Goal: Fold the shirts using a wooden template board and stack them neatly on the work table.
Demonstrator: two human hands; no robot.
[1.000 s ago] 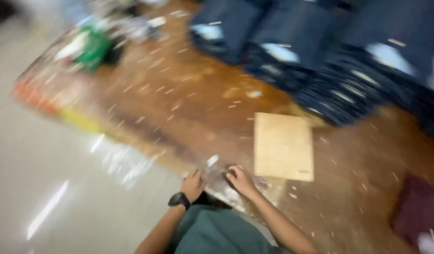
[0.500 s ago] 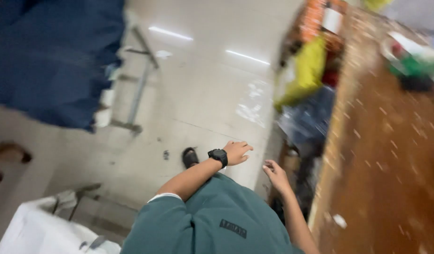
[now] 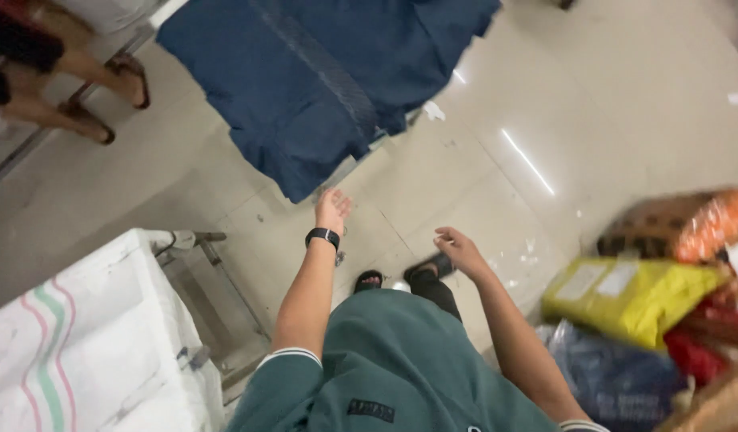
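The person stands on the pale tiled floor (image 3: pixel 641 88), both arms out in front. The left hand (image 3: pixel 332 210), a black watch (image 3: pixel 322 237) on its wrist, is stretched forward with the fingers spread and slightly curled; it has hold of nothing. Just beyond its fingertips hangs the lower edge of a heap of dark blue cloth (image 3: pixel 321 72), draped over what looks like a metal stand; hand and cloth are near, and I cannot tell if they touch. The cloth lies straight ahead of that hand and spreads mostly crosswise to the reach, its nearest corner drooping toward the fingers. The right hand (image 3: pixel 459 250) is lower and further back from the blue cloth, loosely half open, fingers bent, empty too. So the left hand is plainly the nearer one.

To the left of the blue cloth, nearer the person, sits a white sack (image 3: pixel 81 336) with coloured stripes. Off to its right lie a yellow packet (image 3: pixel 633 296) and an orange bag (image 3: pixel 681 224). Another person's sandalled feet (image 3: pixel 113 88) show beyond the cloth's left side.
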